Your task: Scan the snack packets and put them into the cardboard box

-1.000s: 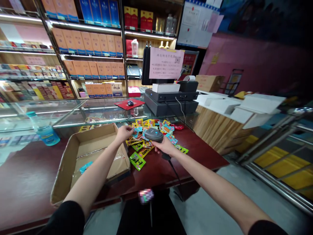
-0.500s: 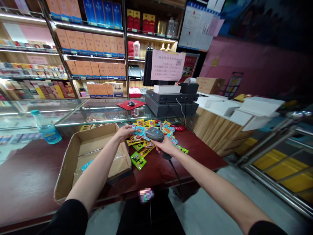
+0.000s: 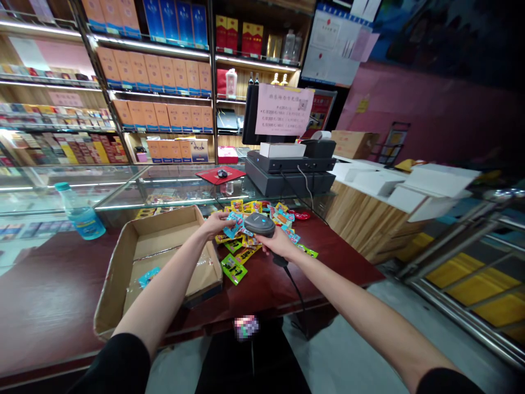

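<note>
My left hand (image 3: 214,223) pinches a small blue snack packet (image 3: 233,225) just beside the head of a grey corded handheld barcode scanner (image 3: 259,224). My right hand (image 3: 279,244) grips that scanner by its handle, and the black cord hangs down past the counter edge. Under both hands lies a loose pile of colourful snack packets (image 3: 241,243), with a green packet (image 3: 233,269) at its near side. To the left stands an open cardboard box (image 3: 172,230), holding one blue packet (image 3: 148,277) on its plastic-lined bottom.
The packets and box rest on a dark red wooden counter (image 3: 266,284). Behind it are a glass display case (image 3: 172,189), a cash register (image 3: 289,175), a blue-capped water bottle (image 3: 80,214) and a red mat with a computer mouse (image 3: 219,175). Stocked shelves fill the back wall.
My left hand has brought the blue packet slightly lower and closer to the scanner, and the packet has tilted. The scanner stays nearly still in my right hand.
</note>
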Tool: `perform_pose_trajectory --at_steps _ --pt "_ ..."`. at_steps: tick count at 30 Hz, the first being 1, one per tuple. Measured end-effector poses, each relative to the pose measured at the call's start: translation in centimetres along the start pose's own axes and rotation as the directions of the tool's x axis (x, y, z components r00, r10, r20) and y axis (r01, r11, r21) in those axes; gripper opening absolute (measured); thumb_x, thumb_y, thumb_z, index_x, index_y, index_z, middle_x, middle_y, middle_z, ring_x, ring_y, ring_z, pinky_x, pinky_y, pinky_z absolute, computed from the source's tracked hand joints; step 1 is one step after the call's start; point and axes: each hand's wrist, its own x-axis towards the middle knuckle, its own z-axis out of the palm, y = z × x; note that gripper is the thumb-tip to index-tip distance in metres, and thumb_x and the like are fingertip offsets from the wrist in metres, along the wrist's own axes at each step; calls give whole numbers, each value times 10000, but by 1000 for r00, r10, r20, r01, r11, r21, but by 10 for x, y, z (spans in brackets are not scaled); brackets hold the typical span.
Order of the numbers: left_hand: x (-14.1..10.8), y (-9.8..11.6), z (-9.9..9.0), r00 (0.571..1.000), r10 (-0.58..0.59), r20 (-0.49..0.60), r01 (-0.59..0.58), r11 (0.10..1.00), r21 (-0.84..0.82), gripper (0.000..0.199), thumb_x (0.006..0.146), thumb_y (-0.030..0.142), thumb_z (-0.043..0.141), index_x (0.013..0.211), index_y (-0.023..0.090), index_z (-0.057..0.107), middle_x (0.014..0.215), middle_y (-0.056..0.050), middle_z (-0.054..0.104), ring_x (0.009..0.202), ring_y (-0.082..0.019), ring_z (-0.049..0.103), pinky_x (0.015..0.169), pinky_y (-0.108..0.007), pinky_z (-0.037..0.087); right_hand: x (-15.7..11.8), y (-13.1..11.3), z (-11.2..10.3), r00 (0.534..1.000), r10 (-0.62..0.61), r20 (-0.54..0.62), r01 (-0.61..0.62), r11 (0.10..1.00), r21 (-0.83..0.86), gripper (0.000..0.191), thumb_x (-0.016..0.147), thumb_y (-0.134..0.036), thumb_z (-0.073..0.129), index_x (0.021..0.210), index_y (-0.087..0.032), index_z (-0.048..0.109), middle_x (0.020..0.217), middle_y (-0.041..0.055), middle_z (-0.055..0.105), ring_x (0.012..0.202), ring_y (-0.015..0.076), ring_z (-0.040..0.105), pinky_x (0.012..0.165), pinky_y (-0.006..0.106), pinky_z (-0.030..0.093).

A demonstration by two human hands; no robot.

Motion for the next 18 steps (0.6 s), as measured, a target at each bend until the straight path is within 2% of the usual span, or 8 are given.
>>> perform_pose_trajectory --at_steps 2,5,7,14,18 --pt "1 -1 0 999 28 -19 -28 999 39 425 503 281 857 859 142 673 684 -3 678 548 -114 598 529 -231 479 0 0 -1 1000 5 1 -5 1000 -6 246 722 -367 738 769 -214 551 425 -43 535 353 116 495 356 228 423" --pt "3 -3 0 988 85 -128 -72 992 102 417 461 230 871 789 136 631 634 9 659 529 -106 582 529 -220 462 -1 -1 -1 1000 -2 16 3 1000 -26 241 737 -378 720 725 -217 541 423 -39 526 353 117 486 360 233 416" --pt "4 -4 -1 979 118 -163 -99 988 120 418 451 222 872 776 139 622 628 16 655 532 -104 578 538 -220 459 -1 -1 0 1000 -7 20 8 999 -42 237 740 -377 714 712 -217 541 423 -35 528 349 118 481 358 235 406" --pt "9 -8 -7 965 225 -133 -188 951 244 271 538 102 732 802 114 674 707 -7 685 689 -137 617 613 -218 456 -1 -2 1 1000 4 6 -3 999 -54 231 746 -373 709 692 -213 551 399 -41 506 340 116 466 353 233 392" --pt "8 -8 -8 971 201 -128 -167 957 238 283 533 136 752 806 118 680 691 -4 680 666 -137 609 602 -222 454 -1 -2 -1 1000 11 -9 -12 997 -73 255 747 -377 708 645 -212 542 404 -26 519 351 119 480 355 232 396"
